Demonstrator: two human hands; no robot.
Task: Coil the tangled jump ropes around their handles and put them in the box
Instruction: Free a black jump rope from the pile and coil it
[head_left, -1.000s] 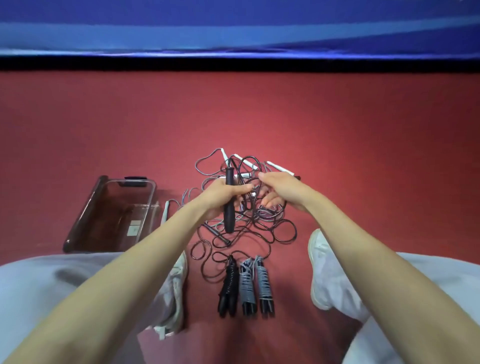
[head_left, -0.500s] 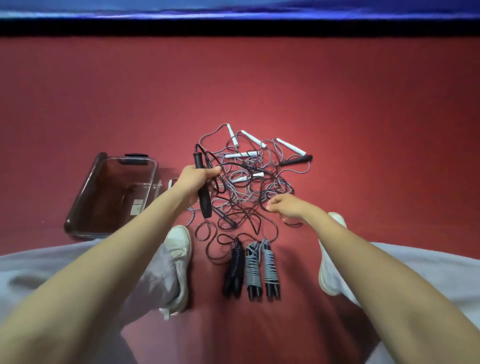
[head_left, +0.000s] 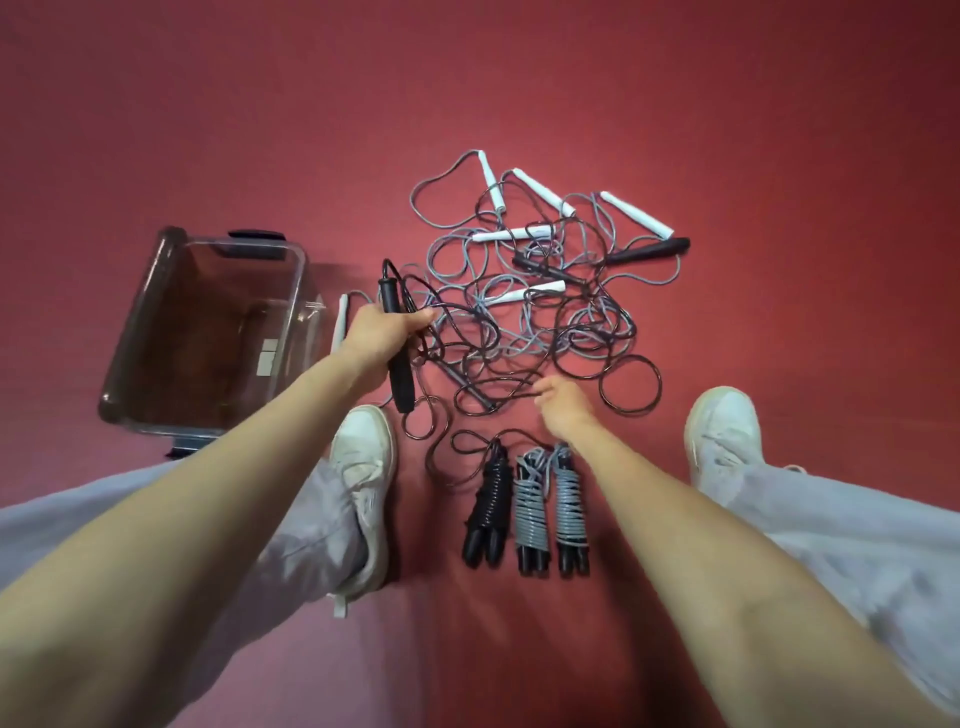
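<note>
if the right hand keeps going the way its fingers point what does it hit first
The tangled black cord, just up-left of the right hand; the fingertips may already touch it, depth is unclear.

Hidden or unreadable from my view

My left hand (head_left: 376, 332) covers the middle of the black handle (head_left: 401, 384). My left forearm (head_left: 234, 467) hides the near corner of the box (head_left: 136, 312). I can't tell if my right hand (head_left: 563, 408) pinches the tangled ropes (head_left: 483, 343). The 2 labels (head_left: 270, 345) are too small to read.
</note>
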